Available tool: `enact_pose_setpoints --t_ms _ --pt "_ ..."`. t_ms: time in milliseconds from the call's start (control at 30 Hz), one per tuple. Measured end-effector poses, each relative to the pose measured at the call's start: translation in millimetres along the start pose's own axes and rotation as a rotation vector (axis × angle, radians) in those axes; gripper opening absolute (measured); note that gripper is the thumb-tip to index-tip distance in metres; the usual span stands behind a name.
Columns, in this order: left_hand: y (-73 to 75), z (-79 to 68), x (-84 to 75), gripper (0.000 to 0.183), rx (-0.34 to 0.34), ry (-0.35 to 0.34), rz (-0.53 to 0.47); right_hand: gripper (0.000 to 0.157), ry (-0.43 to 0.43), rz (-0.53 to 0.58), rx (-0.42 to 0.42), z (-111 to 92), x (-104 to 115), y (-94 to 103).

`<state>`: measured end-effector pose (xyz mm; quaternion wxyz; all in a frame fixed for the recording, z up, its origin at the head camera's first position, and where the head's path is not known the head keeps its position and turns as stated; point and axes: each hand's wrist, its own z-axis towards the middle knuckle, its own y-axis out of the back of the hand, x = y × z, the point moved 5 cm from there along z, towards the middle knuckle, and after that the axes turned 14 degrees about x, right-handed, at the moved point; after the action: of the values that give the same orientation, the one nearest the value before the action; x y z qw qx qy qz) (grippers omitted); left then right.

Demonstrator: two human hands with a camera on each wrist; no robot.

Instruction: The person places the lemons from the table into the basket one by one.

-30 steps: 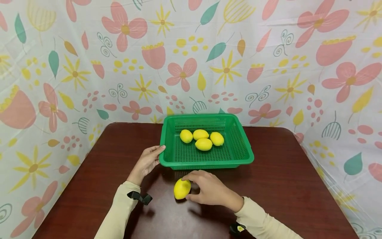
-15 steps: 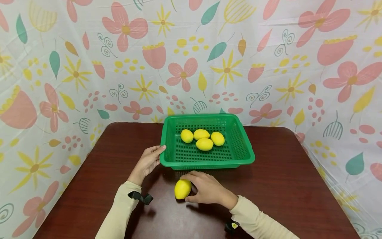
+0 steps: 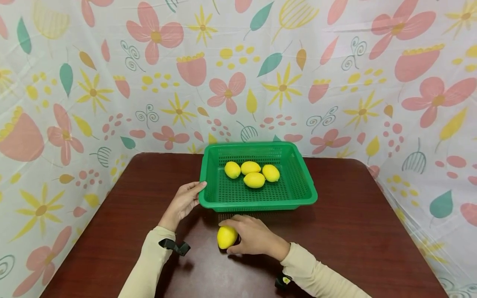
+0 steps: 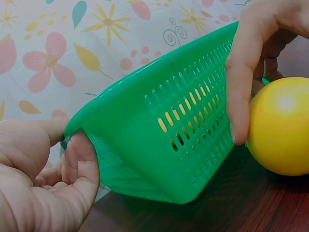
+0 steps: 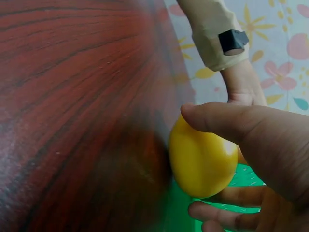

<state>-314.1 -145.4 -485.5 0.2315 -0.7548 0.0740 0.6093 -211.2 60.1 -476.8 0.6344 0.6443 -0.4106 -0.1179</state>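
A green plastic basket (image 3: 257,205) with slotted walls stands on the table and holds several yellow lemons (image 3: 254,180). My left hand (image 3: 183,203) grips its left rim, thumb on top and fingers curled beneath, as the left wrist view shows (image 4: 53,179). In front of the basket, one more lemon (image 3: 227,237) sits on the tabletop. My right hand (image 3: 255,236) has thumb and fingers round that lemon from the right. In the right wrist view the thumb lies against one side of the lemon (image 5: 203,159), the fingers partly hidden behind it.
The dark red-brown wooden table (image 3: 346,215) extends on both sides of the basket. A white floral curtain (image 3: 238,82) hangs close behind the table and at its sides. Each wrist carries a black strap mount (image 3: 174,246).
My right hand has shifted slightly left and closed in round the loose lemon, which stays in place. The left hand and the basket have not moved.
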Motion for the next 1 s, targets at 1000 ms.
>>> enact_pose_setpoints --t_ms 1000 --pt "0.0 -0.8 -1.1 0.042 -0.008 -0.003 -0.013 0.06 -0.052 0.016 -0.138 -24 12 10.6"
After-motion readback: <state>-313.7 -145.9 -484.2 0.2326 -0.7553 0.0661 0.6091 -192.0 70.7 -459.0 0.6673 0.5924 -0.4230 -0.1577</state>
